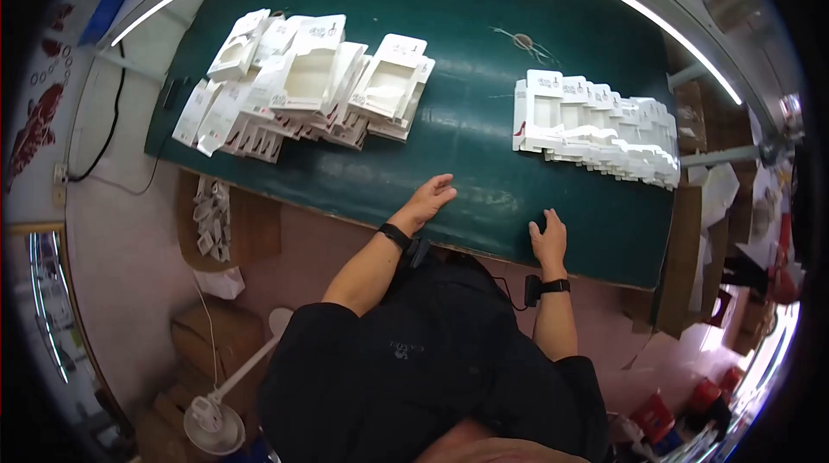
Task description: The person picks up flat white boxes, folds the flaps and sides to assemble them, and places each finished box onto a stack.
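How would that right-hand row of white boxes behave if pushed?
The row of white boxes would probably slide apart, since they overlap like fanned cards. Each may crush easily, looking like thin card with an open-cut front.

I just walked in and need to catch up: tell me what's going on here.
A person is at a green table, with the left hand and right hand open and apparently empty by its near edge. White window boxes lie in two groups, neither being touched: a loose heap beyond the left hand, to its left, and an overlapping row beyond the right hand, toward the table's right end.
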